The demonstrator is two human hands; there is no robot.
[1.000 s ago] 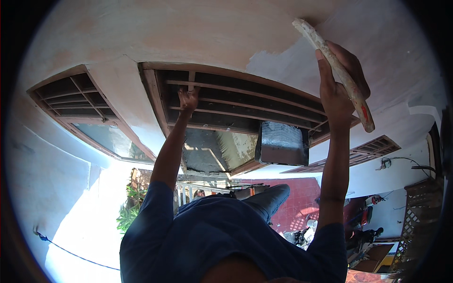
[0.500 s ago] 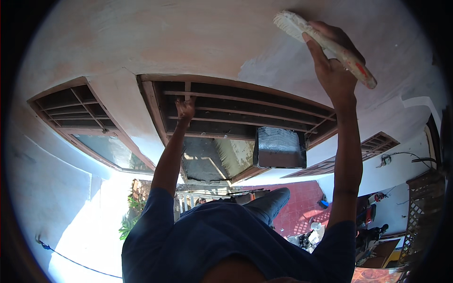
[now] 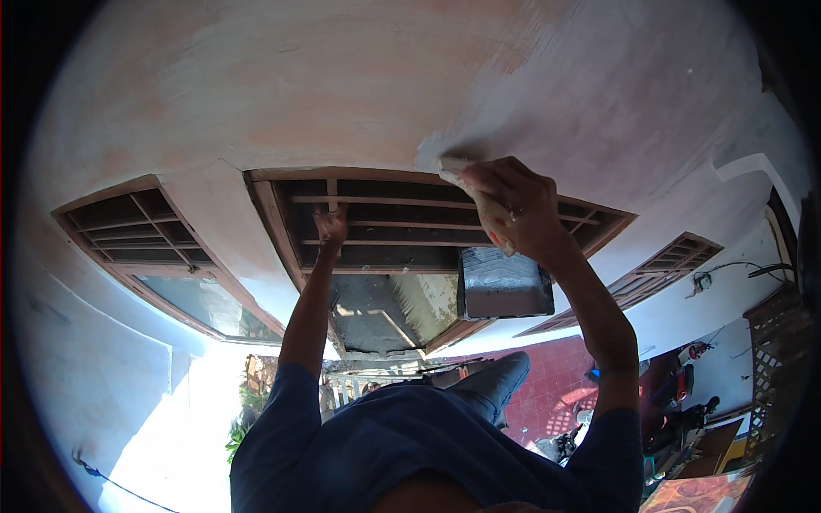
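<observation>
Upper centre, our right hand [image 3: 523, 203] grips a brush [image 3: 490, 215] at the wall [image 3: 299, 85]. Centre-left, our left hand [image 3: 330, 226] clasps vent slats [image 3: 410, 225].

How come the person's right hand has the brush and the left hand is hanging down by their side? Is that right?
Not quite: the left hand isn't hanging down. The head view shows it raised at the wooden bars above the window. The right hand does have the brush.
</observation>
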